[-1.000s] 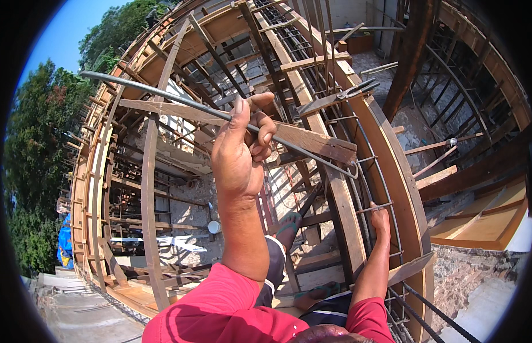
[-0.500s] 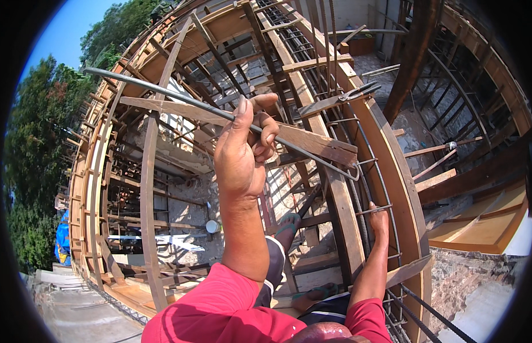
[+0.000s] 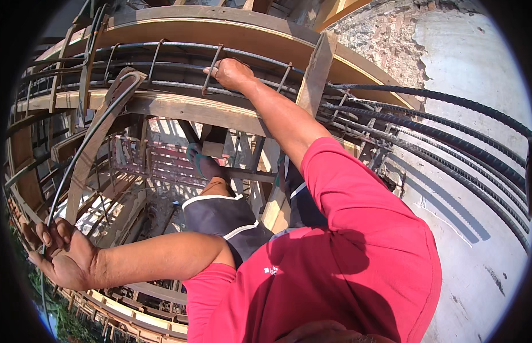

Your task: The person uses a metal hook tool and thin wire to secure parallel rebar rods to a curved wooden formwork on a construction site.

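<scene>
At the left, my left hand (image 3: pixel 64 256) is closed loosely around a long thin steel rod (image 3: pixel 78 153), palm turned up. The rod's hooked end curls back over the end of a wooden plank (image 3: pixel 83 177). My right hand (image 3: pixel 231 73) is a closed fist at the rebar cage, its fingers round a rebar stirrup (image 3: pixel 213 71). Long bars (image 3: pixel 186 66) of that cage run between the curved plywood form (image 3: pixel 220 28) and a timber beam (image 3: pixel 197 108). My fingertips on the stirrup are partly hidden.
Thick ribbed rebars (image 3: pixel 449 106) sweep out to the right over a pale concrete surface (image 3: pixel 449 268). A wooden crosspiece (image 3: pixel 317 74) spans the form beside my right forearm. Dark pliers (image 3: pixel 94 34) rest on a board at upper left. My sandaled foot (image 3: pixel 204 163) stands among timbers, above a lower level.
My view has swung to the right, so the cage now crosses the top. My left hand, still holding the rod, shows lower left; my right hand stays at the stirrup.
</scene>
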`<state>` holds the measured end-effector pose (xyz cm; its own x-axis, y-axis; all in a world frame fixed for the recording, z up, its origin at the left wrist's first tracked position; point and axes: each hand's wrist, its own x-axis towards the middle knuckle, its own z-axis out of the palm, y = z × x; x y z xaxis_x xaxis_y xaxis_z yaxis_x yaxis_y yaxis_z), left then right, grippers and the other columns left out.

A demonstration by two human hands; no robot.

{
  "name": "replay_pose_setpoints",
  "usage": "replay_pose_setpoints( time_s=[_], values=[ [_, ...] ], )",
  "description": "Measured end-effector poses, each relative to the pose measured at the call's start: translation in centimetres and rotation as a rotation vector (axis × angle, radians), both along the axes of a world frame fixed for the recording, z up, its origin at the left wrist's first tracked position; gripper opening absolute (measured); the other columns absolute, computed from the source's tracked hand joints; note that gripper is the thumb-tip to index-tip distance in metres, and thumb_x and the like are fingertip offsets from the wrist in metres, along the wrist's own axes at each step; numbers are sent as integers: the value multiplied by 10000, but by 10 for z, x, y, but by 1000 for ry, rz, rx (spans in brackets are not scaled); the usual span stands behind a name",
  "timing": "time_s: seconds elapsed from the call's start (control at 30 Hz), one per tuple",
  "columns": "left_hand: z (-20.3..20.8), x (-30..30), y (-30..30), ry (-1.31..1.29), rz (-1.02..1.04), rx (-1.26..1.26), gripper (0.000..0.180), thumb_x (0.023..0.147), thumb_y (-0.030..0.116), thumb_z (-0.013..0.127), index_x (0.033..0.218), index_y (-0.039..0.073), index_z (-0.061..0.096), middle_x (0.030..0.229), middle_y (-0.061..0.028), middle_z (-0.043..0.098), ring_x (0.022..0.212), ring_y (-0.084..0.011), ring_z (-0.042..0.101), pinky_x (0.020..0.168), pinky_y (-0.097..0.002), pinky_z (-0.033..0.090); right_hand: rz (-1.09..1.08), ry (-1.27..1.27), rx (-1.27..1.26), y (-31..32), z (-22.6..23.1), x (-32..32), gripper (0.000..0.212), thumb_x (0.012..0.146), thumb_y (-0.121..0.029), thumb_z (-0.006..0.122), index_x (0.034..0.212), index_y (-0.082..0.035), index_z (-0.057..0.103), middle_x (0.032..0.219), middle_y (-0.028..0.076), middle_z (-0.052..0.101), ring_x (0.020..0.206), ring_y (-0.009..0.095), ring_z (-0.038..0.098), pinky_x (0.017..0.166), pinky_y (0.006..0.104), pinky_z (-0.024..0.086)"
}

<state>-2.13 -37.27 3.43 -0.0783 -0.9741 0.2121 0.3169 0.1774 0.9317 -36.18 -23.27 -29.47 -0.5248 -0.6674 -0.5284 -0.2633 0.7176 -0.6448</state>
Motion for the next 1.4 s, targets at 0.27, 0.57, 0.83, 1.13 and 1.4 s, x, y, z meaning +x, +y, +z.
replay_pose_setpoints(
  time_s=[0.27,0.57,0.83,1.13,1.4],
  values=[
    [-18,-22,-19,-119,-2,119,470,1110,329,335,1291,-53,541,897,-121,487,762,-203,402,684,-355,350,60,-8,-28,12,-5,4,405,998,-476,578,1120,-130,750,1179,151,731,1141,359,671,979,488,511],
    [-32,36,-50,122,-312,173,544,1103,402,381,1295,-71,571,919,-162,630,751,-236,503,689,-379,413,97,-138,-25,5,-25,-20,661,1017,-574,537,1033,59,728,1011,296,718,1007,449,675,926,499,496],
    [-15,-9,-16,-53,61,94,442,1105,341,438,1350,-6,561,890,-79,539,695,-152,389,603,-295,326,63,47,-9,12,-7,1,511,1019,-528,545,1118,-72,754,1155,200,730,1113,397,674,968,491,512],
    [-29,34,-39,-68,15,139,476,1113,395,343,1244,6,584,908,-106,553,715,-191,443,642,-316,387,190,-166,19,7,-46,-31,620,991,-587,570,1087,3,734,1062,227,737,1028,397,687,913,497,506],
    [-39,58,-58,-5,-215,102,537,1122,406,323,1338,-8,586,914,-131,609,740,-192,497,679,-345,458,193,-37,-58,12,-27,-16,532,1030,-501,559,1203,-21,712,1149,263,706,1126,418,652,982,498,486]
  ],
)
